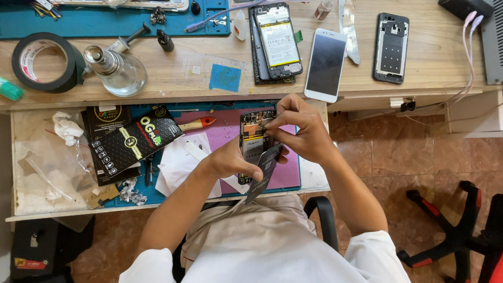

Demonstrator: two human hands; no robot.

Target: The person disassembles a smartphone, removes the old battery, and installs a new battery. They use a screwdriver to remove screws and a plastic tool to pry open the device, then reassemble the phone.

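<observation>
The left hand (pixel 230 160) gripped an opened phone (pixel 253 138) and a dark strip (pixel 266 170); the right hand (pixel 303 133) pinched inside it, black packets (pixel 128 141) and a screwdriver (pixel 198 123) just beside.

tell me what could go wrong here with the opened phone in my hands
1. The opened phone is held above the purple mat near the drawer's front edge; a slip could drop it.
2. The right hand works its fingertips on exposed parts, which may bend.
3. The left hand also pinches a dark card, weakening its grip.
</observation>
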